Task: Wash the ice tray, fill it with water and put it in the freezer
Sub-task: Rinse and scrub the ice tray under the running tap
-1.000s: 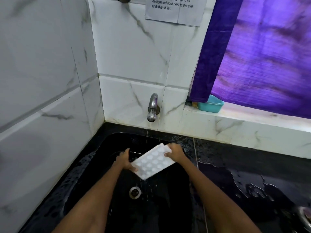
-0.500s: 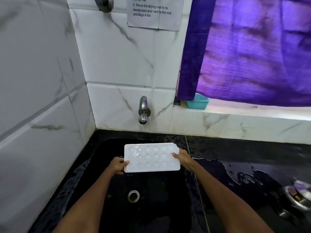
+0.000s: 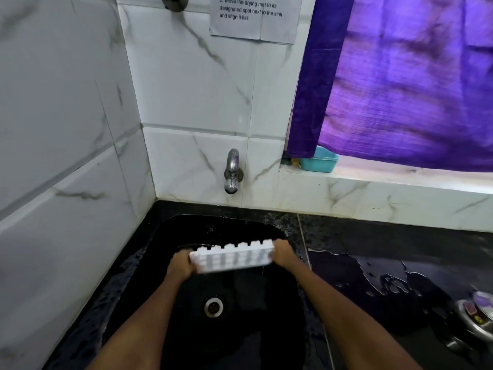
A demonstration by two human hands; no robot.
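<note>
A metal tap point(image 3: 232, 172) sticks out of the white marble-patterned wall tiles point(image 3: 192, 89). Above the tap, a paper note point(image 3: 255, 18) with printed text is on the wall. To the right of the tap hangs a purple curtain point(image 3: 405, 84), with a small teal tub point(image 3: 318, 160) on the ledge under it. Further right, the black surface point(image 3: 386, 247) is wet and carries a steel lid point(image 3: 477, 320).

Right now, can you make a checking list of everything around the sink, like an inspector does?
Surface: black stone counter, wet with puddles; black sink with round metal drain.
Job's things: white plastic ice tray, tilted on edge above the sink; metal wall tap, no water seen running.
Clutter: teal plastic tub on the ledge; steel dish at right.
Grippers: left hand and right hand grip the tray's ends.
Cables: nothing seen.
Surroundings: white marble tiles, purple curtain, paper note.
</note>
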